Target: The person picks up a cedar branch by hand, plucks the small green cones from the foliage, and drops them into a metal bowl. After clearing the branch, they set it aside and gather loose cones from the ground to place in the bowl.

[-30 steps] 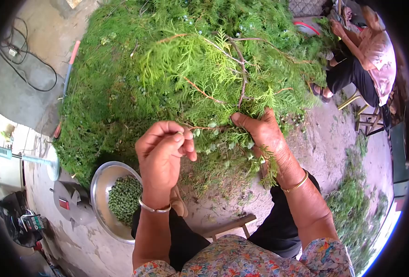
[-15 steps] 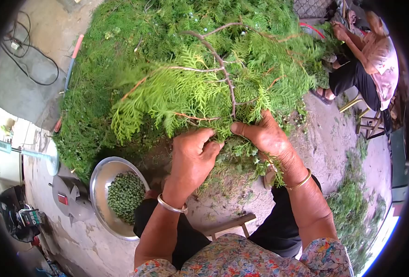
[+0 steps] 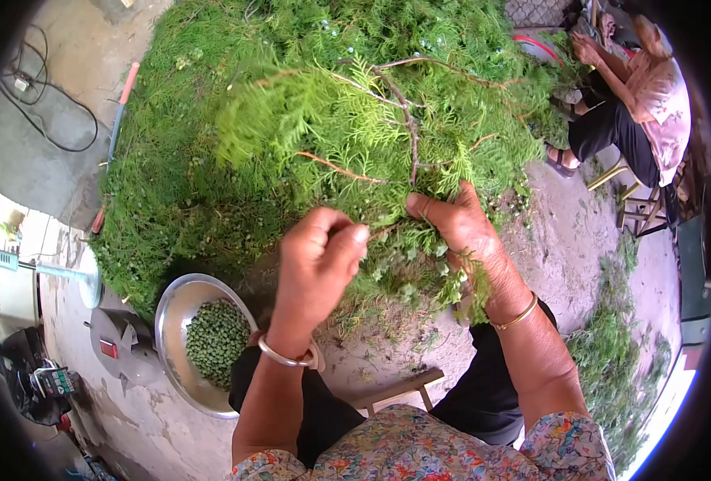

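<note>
In my right hand [image 3: 459,227] is the lower end of a cypress-like branch [image 3: 411,132], its brown stem pointing away from me and its leafy sprays spread to both sides. The thumb presses along the stem. My left hand [image 3: 317,260] is closed in a pinch just left of the branch's base; whatever lies inside its fingers is hidden. Small green cones [image 3: 431,250] hang near my right wrist. To the left of my knee, a metal bowl [image 3: 167,321] holds many small round green cones [image 3: 216,341].
A large heap of cut green branches [image 3: 163,160] lies in front. At the upper right a person [image 3: 644,104] sits on a stool, handling greenery. A fan [image 3: 87,276] and a black cable [image 3: 58,144] are on the left. More cuttings [image 3: 604,369] lie at right.
My left hand has drawn back a little, left and away from the branch base. The branch has shifted slightly right, and its left sprays have swung upward. My right hand keeps its hold.
</note>
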{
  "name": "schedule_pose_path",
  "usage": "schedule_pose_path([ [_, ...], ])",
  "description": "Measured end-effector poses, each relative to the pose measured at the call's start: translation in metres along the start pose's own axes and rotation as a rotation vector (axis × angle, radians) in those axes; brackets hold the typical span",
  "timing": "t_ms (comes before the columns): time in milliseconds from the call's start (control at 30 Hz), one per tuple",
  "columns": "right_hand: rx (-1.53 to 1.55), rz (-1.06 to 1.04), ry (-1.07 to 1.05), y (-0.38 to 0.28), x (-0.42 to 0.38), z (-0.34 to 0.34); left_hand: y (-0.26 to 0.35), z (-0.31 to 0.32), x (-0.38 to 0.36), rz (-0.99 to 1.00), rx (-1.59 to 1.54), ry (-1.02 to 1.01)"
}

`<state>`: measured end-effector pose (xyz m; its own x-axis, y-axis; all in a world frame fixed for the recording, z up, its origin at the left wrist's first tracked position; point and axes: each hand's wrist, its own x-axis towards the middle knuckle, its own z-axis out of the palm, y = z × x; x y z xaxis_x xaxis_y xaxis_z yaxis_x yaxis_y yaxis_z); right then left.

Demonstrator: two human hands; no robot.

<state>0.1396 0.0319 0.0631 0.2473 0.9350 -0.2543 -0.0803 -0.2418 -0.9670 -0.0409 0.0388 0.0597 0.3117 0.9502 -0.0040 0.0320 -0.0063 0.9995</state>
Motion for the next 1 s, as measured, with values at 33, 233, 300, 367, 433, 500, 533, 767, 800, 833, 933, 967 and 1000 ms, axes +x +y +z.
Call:
schedule_pose_path([
  [33,0.115,-0.053,-0.079,0.005,0.004,-0.003,0.005,-0.004,0.000,-0.050,-0.145,-0.001],
  [233,-0.140,0.057,-0.073,-0.010,-0.005,-0.006,0.005,-0.007,0.002,0.059,-0.057,0.117],
  [300,-0.357,0.186,-0.065,-0.004,-0.003,-0.008,-0.001,0.000,0.002,0.223,0.140,0.075],
  [367,-0.214,-0.167,-0.167,0.016,0.005,-0.006,-0.006,0.003,0.002,0.280,0.307,0.000],
  [433,-0.321,-0.106,-0.182,0.014,0.003,-0.007,-0.008,0.003,0.003,0.290,0.369,-0.035],
  [500,-0.221,-0.182,-0.100,0.015,-0.001,0.000,-0.008,0.004,0.004,0.359,0.574,-0.098],
  [533,-0.221,-0.180,-0.100,0.017,0.001,-0.001,-0.008,0.007,0.003,0.358,0.573,-0.098],
  [767,-0.137,-0.013,-0.034,0.008,0.005,-0.005,0.002,-0.007,0.006,-0.021,-0.599,0.120],
  [800,0.003,-0.083,-0.009,-0.004,-0.004,0.001,0.003,-0.016,0.009,-0.017,-0.700,0.098],
  [833,0.144,-0.153,0.015,-0.010,-0.008,0.004,0.003,-0.023,0.011,-0.012,-0.799,0.076],
  [933,0.118,-0.116,-0.008,0.006,0.006,-0.006,0.006,-0.032,0.009,0.002,-0.767,0.107],
  [967,0.060,-0.097,-0.014,0.009,0.008,-0.008,0.005,-0.033,0.008,0.026,-0.691,0.121],
  [1000,0.062,-0.099,-0.015,0.010,0.009,-0.007,0.008,-0.031,0.006,0.020,-0.665,0.127],
])
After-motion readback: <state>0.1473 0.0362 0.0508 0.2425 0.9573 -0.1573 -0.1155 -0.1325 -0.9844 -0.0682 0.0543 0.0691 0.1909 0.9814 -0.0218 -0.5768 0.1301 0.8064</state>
